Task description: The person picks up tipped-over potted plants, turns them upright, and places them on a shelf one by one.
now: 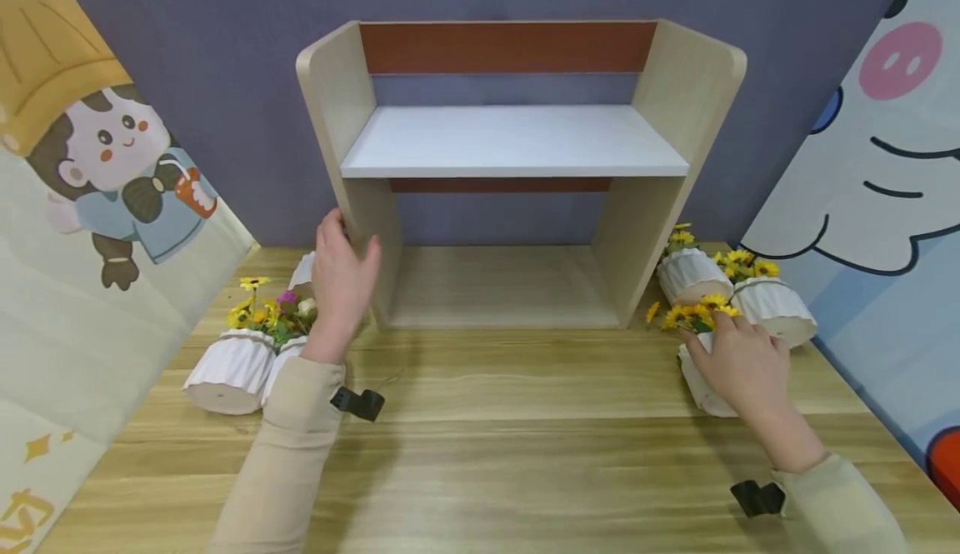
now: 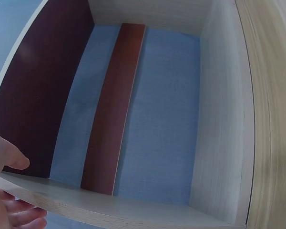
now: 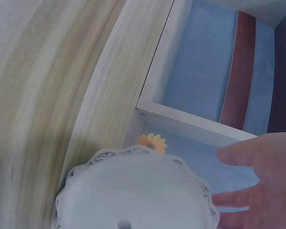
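Two hands out: left hand (image 1: 345, 283) has fingers curled round the left panel (image 1: 341, 104) of the shelf unit (image 1: 513, 142), thumb on the inner side, can't tell how firm. Right hand (image 1: 746, 366) fingers spread, at the nearest white flower pot (image 1: 703, 383), contact unclear; pot lies on its side, right of the shelf unit. Rear pots (image 1: 776, 302) just behind it. Left pots (image 1: 232, 362) beside left forearm. Shelf unit stands on the table (image 1: 525, 471).
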`<state>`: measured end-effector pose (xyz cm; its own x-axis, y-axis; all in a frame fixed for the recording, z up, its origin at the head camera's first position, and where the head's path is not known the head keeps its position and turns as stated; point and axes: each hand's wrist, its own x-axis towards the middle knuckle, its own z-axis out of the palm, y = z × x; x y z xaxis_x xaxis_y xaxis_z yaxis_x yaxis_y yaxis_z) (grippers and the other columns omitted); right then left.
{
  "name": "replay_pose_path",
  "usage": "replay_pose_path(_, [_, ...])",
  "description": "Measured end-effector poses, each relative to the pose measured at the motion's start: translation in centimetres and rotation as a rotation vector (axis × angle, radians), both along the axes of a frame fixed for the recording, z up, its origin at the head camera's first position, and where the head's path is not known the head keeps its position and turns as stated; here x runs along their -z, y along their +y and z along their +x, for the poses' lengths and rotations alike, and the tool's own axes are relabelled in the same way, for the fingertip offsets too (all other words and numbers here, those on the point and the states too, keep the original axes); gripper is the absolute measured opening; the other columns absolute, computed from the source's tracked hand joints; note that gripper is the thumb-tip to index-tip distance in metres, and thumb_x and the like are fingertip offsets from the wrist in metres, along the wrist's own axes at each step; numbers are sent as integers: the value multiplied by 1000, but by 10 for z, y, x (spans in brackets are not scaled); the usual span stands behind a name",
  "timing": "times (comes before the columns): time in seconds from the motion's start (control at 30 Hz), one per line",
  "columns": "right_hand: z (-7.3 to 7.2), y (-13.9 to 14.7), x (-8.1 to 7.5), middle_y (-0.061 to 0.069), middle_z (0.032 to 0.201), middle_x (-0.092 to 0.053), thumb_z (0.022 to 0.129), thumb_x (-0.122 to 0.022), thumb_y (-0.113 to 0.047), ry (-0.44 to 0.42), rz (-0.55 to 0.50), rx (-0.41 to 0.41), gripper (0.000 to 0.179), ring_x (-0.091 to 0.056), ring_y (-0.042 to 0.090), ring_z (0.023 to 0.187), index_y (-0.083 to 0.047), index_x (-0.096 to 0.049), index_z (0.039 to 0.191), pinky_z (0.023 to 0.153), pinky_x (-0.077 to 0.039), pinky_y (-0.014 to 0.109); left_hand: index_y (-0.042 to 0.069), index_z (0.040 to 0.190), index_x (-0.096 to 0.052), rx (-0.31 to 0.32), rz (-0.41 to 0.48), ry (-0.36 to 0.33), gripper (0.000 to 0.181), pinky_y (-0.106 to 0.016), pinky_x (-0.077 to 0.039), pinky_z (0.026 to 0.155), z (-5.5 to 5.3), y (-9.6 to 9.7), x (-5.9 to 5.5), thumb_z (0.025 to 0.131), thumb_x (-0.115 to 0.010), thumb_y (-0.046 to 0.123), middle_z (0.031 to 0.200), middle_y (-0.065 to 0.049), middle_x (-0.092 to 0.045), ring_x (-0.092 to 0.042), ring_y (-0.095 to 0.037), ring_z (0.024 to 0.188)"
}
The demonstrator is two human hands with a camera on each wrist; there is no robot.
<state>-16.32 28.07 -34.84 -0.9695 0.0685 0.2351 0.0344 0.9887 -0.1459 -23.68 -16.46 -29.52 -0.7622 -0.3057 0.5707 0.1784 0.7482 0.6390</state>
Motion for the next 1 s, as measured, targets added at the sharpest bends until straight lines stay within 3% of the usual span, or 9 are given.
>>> replay_pose_path(0.27, [-7, 4, 1, 40, 112, -40, 85, -30, -67, -244, -37, 97, 92, -42, 53, 94, 16, -35, 126, 67, -35, 64, -1, 131, -35, 24, 12, 33, 56, -49, -42, 91, -4, -1, 9, 84, -59, 18, 124, -23, -47, -49, -38, 110])
replay_pose_path(0.53, [-11, 10, 5, 46, 114, -32, 84, -26, -70, -365, -73, 185, 102, -39, 58, 97, 21, -25, 129, 69, -37, 64, -3, 134, -29, 29, 17, 14, 59, -49, -40, 95, -7, -2, 9, 86, -57, 16, 128, -26, -44, -48, -43, 111])
replay_pose_path(0.73, [-12, 15, 5, 46, 101, -39, 82, -29, -72, -396, -119, 215, 106, -49, 51, 80, 24, -24, 127, 54, -41, 49, -2, 134, -29, 35, 22, 46, 53, -51, -47, 83, -13, -2, 12, 88, -52, 10, 115, -31, -53, -56, -46, 96])
replay_pose_path(0.87, [-15, 18, 4, 41, 88, -49, 80, -25, -76, -430, -125, 214, 111, -54, 42, 67, 24, -19, 129, 46, -41, 40, 1, 131, -33, 18, 26, 70, 45, -53, -46, 84, -14, -1, 12, 90, -48, 7, 114, -31, -54, -55, -47, 98])
replay_pose_path(1.0, [-16, 19, 3, 29, 73, -52, 80, -27, -75, -446, -147, 208, 105, -53, 31, 58, 22, -33, 119, 44, -40, 36, 0, 126, -36, 4, 3, 63, 38, -54, -44, 86, -14, -2, 13, 91, -47, 7, 114, -30, -54, -54, -47, 100])
